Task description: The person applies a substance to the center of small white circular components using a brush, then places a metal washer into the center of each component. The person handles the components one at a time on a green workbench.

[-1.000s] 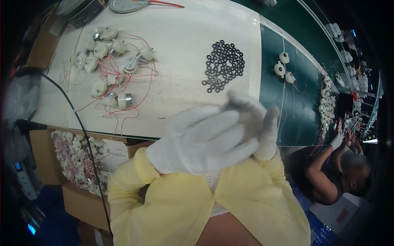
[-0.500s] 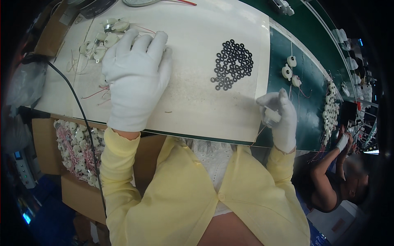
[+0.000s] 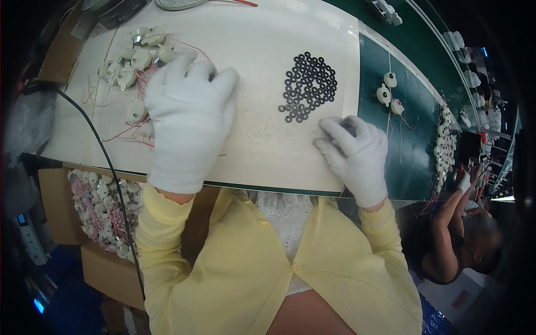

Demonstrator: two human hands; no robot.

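My gloved left hand [image 3: 190, 117] is back-up over the table, its fingers bent downward beside a group of small white motors [image 3: 141, 58] with red wires. One red wire runs up to its fingertips; whatever the fingers hold is hidden underneath. My gloved right hand [image 3: 357, 151] is palm-down at the table's right part, thumb and forefinger pointing toward loose black rings [image 3: 312, 81], apart from them. Its palm hides the small white motor seen in it before; a thin wire [image 3: 342, 192] hangs below this hand.
Three white motors [image 3: 383, 95] lie on the green surface [image 3: 371, 61] to the right, and a row of more [image 3: 445, 145] lies farther right. A box [image 3: 61, 201] full of motors stands below left, with a black cable [image 3: 106, 142] across it. Another person [image 3: 446, 245] sits at right.
My right hand has turned from palm-up to palm-down and moved left toward the black rings; its motor is now out of sight. My left hand has shifted slightly, uncovering more motors.
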